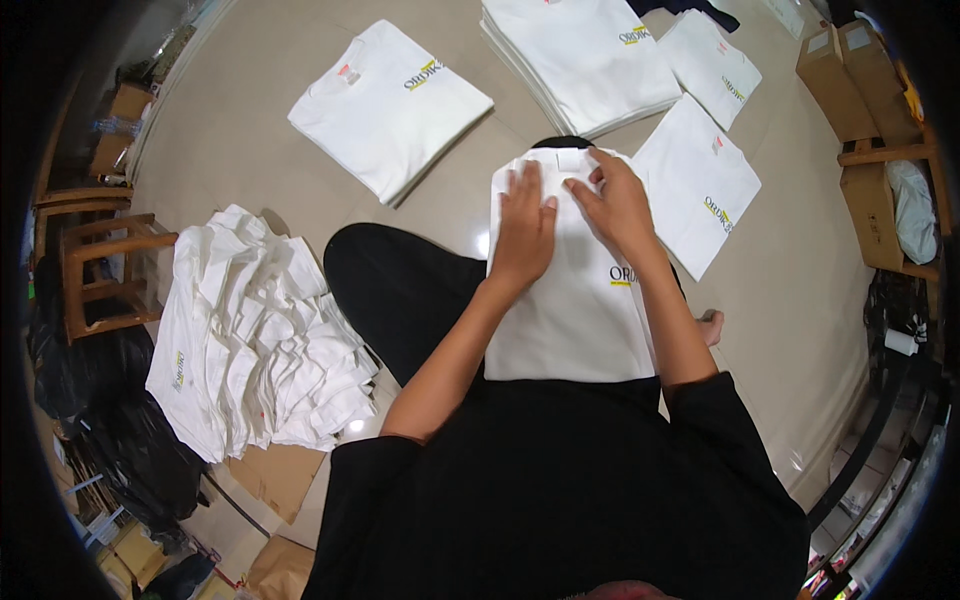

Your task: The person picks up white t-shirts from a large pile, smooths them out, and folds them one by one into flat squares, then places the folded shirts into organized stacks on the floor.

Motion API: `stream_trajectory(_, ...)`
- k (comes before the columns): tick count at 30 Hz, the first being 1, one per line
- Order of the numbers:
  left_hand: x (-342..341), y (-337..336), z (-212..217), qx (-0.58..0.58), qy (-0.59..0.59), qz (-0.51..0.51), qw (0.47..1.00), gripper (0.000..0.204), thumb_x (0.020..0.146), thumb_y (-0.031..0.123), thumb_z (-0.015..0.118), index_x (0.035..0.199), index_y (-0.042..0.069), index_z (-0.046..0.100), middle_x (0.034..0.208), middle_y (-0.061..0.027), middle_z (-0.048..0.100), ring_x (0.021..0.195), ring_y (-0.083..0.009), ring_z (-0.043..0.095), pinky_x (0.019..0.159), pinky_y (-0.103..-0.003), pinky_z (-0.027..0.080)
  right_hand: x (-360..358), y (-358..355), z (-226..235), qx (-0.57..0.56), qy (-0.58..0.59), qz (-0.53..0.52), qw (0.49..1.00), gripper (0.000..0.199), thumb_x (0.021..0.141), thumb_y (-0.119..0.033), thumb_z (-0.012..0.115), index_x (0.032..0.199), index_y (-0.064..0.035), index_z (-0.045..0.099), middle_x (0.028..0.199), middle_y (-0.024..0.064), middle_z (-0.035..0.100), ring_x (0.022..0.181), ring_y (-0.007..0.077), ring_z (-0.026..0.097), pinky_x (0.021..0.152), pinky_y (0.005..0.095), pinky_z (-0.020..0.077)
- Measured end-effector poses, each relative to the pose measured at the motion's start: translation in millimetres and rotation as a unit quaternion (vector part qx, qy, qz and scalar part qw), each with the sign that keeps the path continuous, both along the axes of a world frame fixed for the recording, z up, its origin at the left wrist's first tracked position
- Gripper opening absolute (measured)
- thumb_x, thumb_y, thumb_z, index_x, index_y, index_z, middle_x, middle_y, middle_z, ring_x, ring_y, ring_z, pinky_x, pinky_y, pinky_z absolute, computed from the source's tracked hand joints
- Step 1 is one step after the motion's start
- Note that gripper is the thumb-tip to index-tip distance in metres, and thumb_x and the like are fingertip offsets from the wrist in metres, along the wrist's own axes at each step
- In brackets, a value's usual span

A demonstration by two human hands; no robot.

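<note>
A white T-shirt (560, 330), folded into a rectangle with a small chest print, lies across my lap. My left hand (527, 225) rests flat on its far left part, fingers stretched toward the collar end. Near the collar on the right, my right hand (615, 205) touches the cloth with thumb and fingers apart. Between the hands a small white flap (573, 161) shows at the far edge; whether it is collar or something else I cannot tell. My right forearm covers part of the print.
Folded white shirts lie on the tiled floor: a stack (590, 70) ahead, another pile (390, 110) ahead left, and more (700, 190) at right. A loose heap of white shirts (265, 340) sits left by a wooden stool (110, 240). Cardboard boxes (850, 80) stand right.
</note>
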State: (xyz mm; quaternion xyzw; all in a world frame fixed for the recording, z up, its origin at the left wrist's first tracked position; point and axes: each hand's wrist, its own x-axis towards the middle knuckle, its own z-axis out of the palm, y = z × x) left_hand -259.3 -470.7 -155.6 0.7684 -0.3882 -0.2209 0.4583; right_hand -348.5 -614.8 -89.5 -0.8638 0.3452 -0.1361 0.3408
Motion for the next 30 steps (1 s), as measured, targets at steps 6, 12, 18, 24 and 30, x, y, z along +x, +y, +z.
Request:
stream_trajectory(6,-1.3,-10.3,0.9,0.051,0.027,-0.028,0.998,0.062,0.112,0.028,0.038,0.165,0.001,0.025,0.173,-0.0208,0.021,0.161,-0.0437,0.014,0.128,-0.058,0.013,-3.8,-4.6,-18.9,-0.032,-0.055,0.095,0.993,0.020,0.091,-0.018,0.075,0.103,-0.0026,0.074,0.097,0.0153,0.065,0.095,0.0344,0.064,0.084,0.0435,0.0510)
stream_trajectory(12,5.2,-14.8,-5.3,0.003,0.059,-0.015,0.998,0.055,0.113,0.026,0.035,0.164,0.006,0.033,0.172,-0.0203,0.024,0.161,-0.0418,0.015,0.128,-0.057,0.014,1.0,8.5,-26.2,-0.109,-0.043,0.012,0.993,0.025,0.090,-0.027,0.077,0.085,-0.0025,0.071,0.085,0.0130,0.065,0.086,0.0327,0.063,0.074,0.0452,0.0482)
stream_trajectory(18,6.2,-11.1,-14.0,-0.033,0.084,0.005,0.996,0.052,0.113,0.022,0.035,0.163,0.008,0.038,0.170,-0.0210,0.029,0.160,-0.0412,0.021,0.129,-0.050,0.017,10.1,6.8,-40.5,-0.235,-0.002,0.000,0.972,0.035,0.084,-0.033,0.082,0.083,-0.0044,0.062,0.077,0.0125,0.061,0.076,0.0317,0.062,0.065,0.0466,0.0457)
stream_trajectory(24,13.6,-16.7,-12.6,-0.054,0.040,-0.011,0.998,0.048,0.113,0.022,0.038,0.160,0.013,0.045,0.169,-0.0213,0.033,0.159,-0.0440,0.020,0.129,-0.050,0.016,14.5,14.9,-47.0,-0.338,-0.055,-0.012,0.939,0.023,0.087,-0.020,0.077,0.084,-0.0077,0.058,0.080,0.0105,0.058,0.073,0.0292,0.056,0.066,0.0440,0.0411)
stream_trajectory(30,16.6,-24.6,-12.4,-0.012,0.015,-0.036,0.999,0.044,0.114,0.029,0.037,0.152,0.019,0.056,0.170,-0.0259,0.027,0.158,-0.0512,0.016,0.128,-0.056,0.013,13.6,12.1,-32.1,-0.290,-0.149,0.043,0.944,0.009,0.091,-0.007,0.071,0.090,-0.0030,0.063,0.079,0.0117,0.060,0.075,0.0327,0.057,0.070,0.0450,0.0436)
